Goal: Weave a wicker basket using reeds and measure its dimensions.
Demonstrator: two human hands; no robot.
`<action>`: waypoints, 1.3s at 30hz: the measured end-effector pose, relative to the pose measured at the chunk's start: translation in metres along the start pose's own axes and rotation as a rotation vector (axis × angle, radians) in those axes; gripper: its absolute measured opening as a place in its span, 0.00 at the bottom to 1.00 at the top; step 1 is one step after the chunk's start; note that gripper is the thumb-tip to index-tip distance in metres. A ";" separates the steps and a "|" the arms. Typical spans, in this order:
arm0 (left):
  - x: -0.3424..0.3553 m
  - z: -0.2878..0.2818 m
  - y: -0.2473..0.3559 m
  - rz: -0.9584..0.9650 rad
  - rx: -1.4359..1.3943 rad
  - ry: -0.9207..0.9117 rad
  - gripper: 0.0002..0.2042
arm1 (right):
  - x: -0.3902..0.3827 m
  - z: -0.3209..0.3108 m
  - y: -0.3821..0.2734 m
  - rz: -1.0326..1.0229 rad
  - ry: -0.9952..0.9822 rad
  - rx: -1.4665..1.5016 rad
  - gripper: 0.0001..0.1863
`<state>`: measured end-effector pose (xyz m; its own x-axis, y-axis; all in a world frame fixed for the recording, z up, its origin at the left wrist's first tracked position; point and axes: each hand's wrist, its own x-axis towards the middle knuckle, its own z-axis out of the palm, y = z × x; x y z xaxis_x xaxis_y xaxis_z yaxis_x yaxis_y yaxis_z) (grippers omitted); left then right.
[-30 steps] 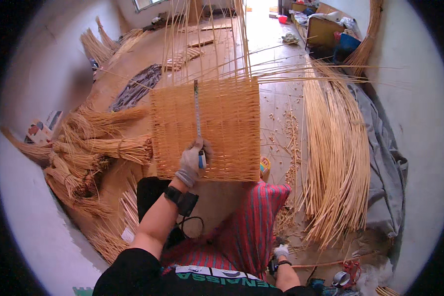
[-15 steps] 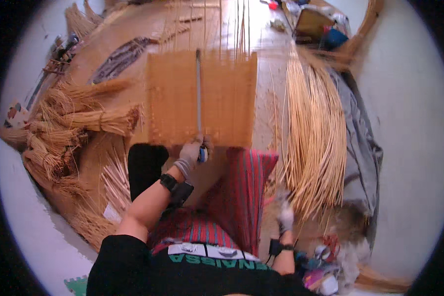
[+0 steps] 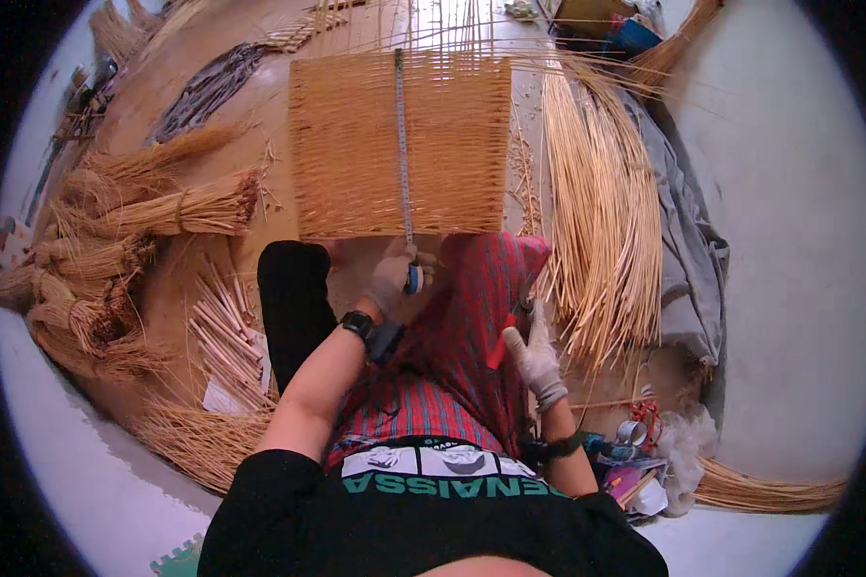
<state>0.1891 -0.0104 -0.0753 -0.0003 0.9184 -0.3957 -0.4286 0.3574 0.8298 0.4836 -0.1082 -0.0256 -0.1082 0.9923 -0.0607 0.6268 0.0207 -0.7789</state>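
A woven tan wicker panel (image 3: pixel 346 144) stretches out in front of my knees, with long loose strands running from its far edge. My left hand (image 3: pixel 390 277), in a pale glove, grips a blue and white tape measure (image 3: pixel 414 279) just below the panel's near edge. The tape's pulled-out blade (image 3: pixel 403 163) lies across the panel, up to its far edge. Over my right thigh, my gloved right hand (image 3: pixel 539 361) is closed on a red-handled pliers-like tool (image 3: pixel 499 344). Its dark tip points away from me, and the exact kind is unclear.
Tied bundles of thin reeds (image 3: pixel 178 212) lie on the left, near short pale sticks (image 3: pixel 229 332). A long sheaf of canes (image 3: pixel 597 212) lies at the right, beside grey cloth (image 3: pixel 688 231). Tape rolls (image 3: pixel 631 433) and plastic clutter sit at lower right.
My right hand has come up from the floor beside the canes to my right thigh, and the red-handled tool now shows in it. My left hand still holds the tape measure at the panel.
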 end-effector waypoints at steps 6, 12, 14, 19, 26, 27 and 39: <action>0.002 -0.008 -0.003 0.001 -0.010 -0.011 0.14 | 0.000 0.004 -0.011 0.092 0.000 -0.052 0.61; 0.007 -0.008 -0.011 0.029 0.025 -0.086 0.15 | 0.019 -0.020 -0.008 0.114 0.243 0.179 0.42; 0.023 -0.020 -0.026 0.129 0.008 -0.070 0.13 | 0.027 -0.034 -0.041 0.103 0.194 0.701 0.33; -0.012 -0.020 0.008 0.270 0.131 0.097 0.13 | 0.047 -0.014 -0.029 0.206 0.037 1.084 0.28; -0.013 -0.064 0.018 0.355 -0.116 0.309 0.14 | 0.050 0.013 -0.038 0.178 0.052 1.240 0.24; -0.017 -0.065 0.024 0.303 -0.109 0.297 0.14 | 0.049 0.014 -0.038 0.160 0.057 1.215 0.25; -0.029 -0.064 0.046 0.140 -0.157 0.300 0.15 | 0.042 0.021 -0.054 0.115 0.103 1.187 0.27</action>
<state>0.1122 -0.0313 -0.0510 -0.3238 0.8577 -0.3993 -0.5388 0.1797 0.8230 0.4289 -0.0706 0.0009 -0.0022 0.9872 -0.1596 -0.4810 -0.1410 -0.8653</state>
